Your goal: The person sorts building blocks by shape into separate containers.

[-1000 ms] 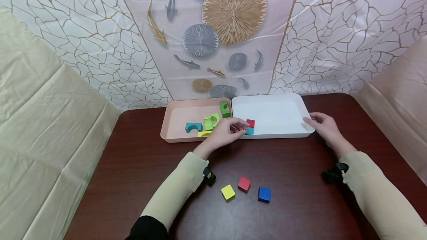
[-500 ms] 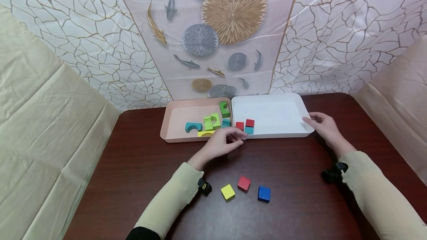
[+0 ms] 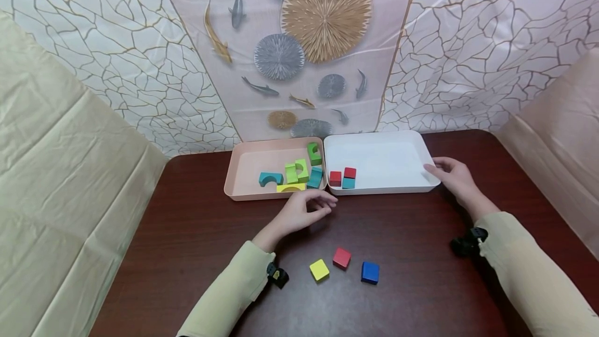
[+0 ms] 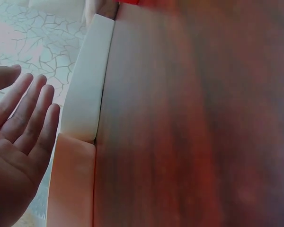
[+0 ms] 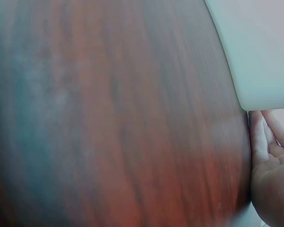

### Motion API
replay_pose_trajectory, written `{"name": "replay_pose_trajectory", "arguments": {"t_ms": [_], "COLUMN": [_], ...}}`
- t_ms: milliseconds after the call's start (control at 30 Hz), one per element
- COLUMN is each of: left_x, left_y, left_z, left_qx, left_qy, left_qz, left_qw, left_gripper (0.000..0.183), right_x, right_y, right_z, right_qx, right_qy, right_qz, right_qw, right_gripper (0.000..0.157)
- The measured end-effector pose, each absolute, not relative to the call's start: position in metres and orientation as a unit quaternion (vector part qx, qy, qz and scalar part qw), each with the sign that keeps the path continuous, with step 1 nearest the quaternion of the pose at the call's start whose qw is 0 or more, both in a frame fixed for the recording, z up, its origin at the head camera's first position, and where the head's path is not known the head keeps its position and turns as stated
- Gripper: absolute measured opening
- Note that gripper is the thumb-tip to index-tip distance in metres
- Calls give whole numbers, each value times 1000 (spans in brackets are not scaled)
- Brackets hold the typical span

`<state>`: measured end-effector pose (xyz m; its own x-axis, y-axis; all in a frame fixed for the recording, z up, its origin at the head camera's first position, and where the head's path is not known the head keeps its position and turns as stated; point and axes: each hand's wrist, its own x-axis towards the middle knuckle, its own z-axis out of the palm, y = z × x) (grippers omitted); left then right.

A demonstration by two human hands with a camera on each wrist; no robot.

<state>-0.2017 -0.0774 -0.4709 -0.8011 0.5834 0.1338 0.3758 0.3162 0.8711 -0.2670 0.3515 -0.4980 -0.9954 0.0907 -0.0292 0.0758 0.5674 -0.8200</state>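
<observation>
The left hand (image 3: 304, 212) was held with its fingers spread loosely and nothing in its grasp, at the near right corner of the pink tray (image 3: 248, 165); whether it touched the wall could not be told. The right hand (image 3: 455, 178) pinched the right edge of the white tray (image 3: 388, 160), thumb on the rim. The trays stood side by side on the dark wooden table (image 3: 412, 274). In the pink one lay a teal arch block (image 3: 264, 176), light-green blocks (image 3: 290, 175), a green arch block (image 3: 311, 156), a teal block (image 3: 315, 177) and a yellow arch block (image 3: 285, 188). The white tray's near left corner held two red blocks (image 3: 335, 179) and a teal cube (image 3: 348, 183). Nearer the person, a yellow cube (image 3: 320, 270), a red cube (image 3: 341, 258) and a blue cube (image 3: 370, 272) sat apart on the wood.
</observation>
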Motion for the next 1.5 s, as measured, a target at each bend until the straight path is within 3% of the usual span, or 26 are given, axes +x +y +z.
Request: {"name": "replay_pose_trajectory", "arguments": {"t_ms": [933,1500], "left_x": [-165,-150], "left_y": [-103,-113], "left_z": [-472,-477], "left_qx": [326,336], "left_qy": [804,793], "left_qz": [479,474], "left_qw": [134,185], "left_gripper": [26,31], "right_x": [-266,-265], "right_y": [352,351], "right_z": [-498,-496], "right_qx": [-46,-48], "right_qy": [-887,-887], "right_qz": [460,458], "right_qw": [5,2], "right_gripper": [69,70]}}
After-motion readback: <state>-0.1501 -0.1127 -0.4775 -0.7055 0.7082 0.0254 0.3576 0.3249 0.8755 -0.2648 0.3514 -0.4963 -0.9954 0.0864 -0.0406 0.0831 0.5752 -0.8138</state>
